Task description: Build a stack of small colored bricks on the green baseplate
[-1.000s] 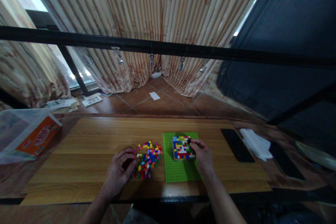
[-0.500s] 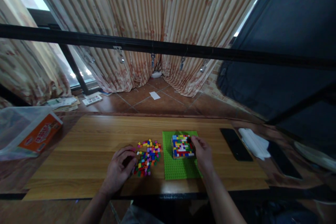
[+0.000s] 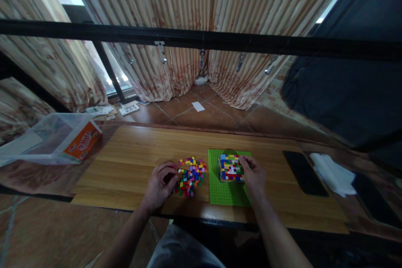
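Observation:
My left hand (image 3: 161, 187) rests at the left edge of a loose heap of small coloured toy bricks (image 3: 191, 178), thumb and forefinger curved and apart. A pink brick may touch the forefinger; it is too small to be sure. On a green studded baseplate (image 3: 216, 194) stands a rectangular multicoloured brick build (image 3: 230, 168). My right hand (image 3: 255, 178) is at that build's far right corner, fingertips pinched together against its top. Whatever the pinch holds is hidden, and the hand covers the build's right edge.
A dark phone-like slab (image 3: 304, 172) lies on the wooden table (image 3: 125, 167) at the right. Beyond it are a white bag-like item (image 3: 333, 173) and another dark slab (image 3: 375, 199). A clear plastic bin (image 3: 59, 134) with an orange label sits left. A black rail (image 3: 188, 35) crosses ahead.
The whole view has shifted, so the table and both hands appear further right and slightly higher. Both hands keep nearly the same places by the heap and the build.

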### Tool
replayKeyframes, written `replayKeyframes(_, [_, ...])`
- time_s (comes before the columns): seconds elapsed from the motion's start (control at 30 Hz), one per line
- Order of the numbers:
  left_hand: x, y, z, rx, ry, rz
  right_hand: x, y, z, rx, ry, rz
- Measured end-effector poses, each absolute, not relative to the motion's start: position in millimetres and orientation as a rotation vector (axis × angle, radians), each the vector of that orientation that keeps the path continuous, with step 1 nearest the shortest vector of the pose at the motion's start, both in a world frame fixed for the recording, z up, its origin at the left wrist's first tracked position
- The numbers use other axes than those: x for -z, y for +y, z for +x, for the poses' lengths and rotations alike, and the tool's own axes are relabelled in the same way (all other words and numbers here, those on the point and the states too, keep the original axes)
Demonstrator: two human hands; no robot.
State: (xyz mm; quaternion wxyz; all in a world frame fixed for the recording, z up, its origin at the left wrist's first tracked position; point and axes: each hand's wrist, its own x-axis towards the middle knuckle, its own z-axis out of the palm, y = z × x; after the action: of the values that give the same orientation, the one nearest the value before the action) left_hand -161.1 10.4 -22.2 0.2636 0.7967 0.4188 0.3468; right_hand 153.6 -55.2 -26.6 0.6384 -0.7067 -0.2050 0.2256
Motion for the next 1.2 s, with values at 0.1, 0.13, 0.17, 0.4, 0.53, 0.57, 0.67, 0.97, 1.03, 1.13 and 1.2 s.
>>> replayKeyframes(0.1, [21.8,9.6,-160.6,-0.940,1.123,2.146,22.2,-54.8,153.5,-0.459,-0.555,-1.672])
replayKeyframes(0.13, [21.7,9.4,-160.6,-0.942,1.119,2.142,19.7,-55.9,153.8,-0.440,-0.587,-1.693])
replayKeyframes(0.17, [21.7,9.1,-160.5,-0.944,1.115,2.137,16.5,-57.8,153.8,-0.419,-0.619,-1.717])
replayKeyframes(0.4, [19.7,8.5,-159.1,-0.969,1.095,2.105,-13.7,-88.2,115.3,-0.177,-0.856,-1.789])
replayKeyframes(0.53, [18.1,9.1,-158.2,-0.959,1.102,2.097,-10.7,-92.2,60.3,-0.229,-1.452,-1.611])
replayKeyframes(0.57, [18.4,9.2,-158.3,-0.957,1.105,2.099,-6.6,-90.0,47.3,-0.253,-1.560,-1.588])
replayKeyframes(0.67, [20.5,9.6,-158.9,-0.964,1.107,2.102,6.6,-78.6,19.2,-0.280,-1.736,-1.592])
replayKeyframes(0.97, [20.0,8.7,-159.2,-0.971,1.079,2.075,17.8,-49.7,8.4,-0.340,-1.942,-1.642])
replayKeyframes(1.03, [19.3,8.5,-159.1,-0.971,1.081,2.078,18.2,-47.6,8.1,-0.367,-1.933,-1.629])
replayKeyframes(1.13, [18.9,8.4,-159.4,-0.967,1.090,2.078,15.4,-47.5,7.8,-0.463,-1.811,-1.595])
replayKeyframes(1.2, [18.7,8.4,-159.6,-0.963,1.099,2.079,10.8,-49.5,8.5,-0.590,-1.639,-1.553])
